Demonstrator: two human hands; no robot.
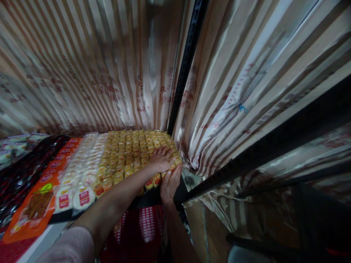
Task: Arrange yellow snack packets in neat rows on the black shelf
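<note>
My left hand (160, 159) lies palm down on top of the yellow snack packets (131, 148) that fill the right end of the shelf, fingers spread over the nearest right-hand rows. My right hand (170, 184) presses against the front right corner of the same packets from below, fingers up along their edge. Neither hand has a packet lifted free of the rows.
White round packets (82, 171) stand left of the yellow ones, then orange packs (41, 197) and dark packs (22, 168). A black shelf post (186, 65) rises at the right corner. Striped curtains (246, 84) hang behind and to the right. Red packs (142, 226) sit on a lower level.
</note>
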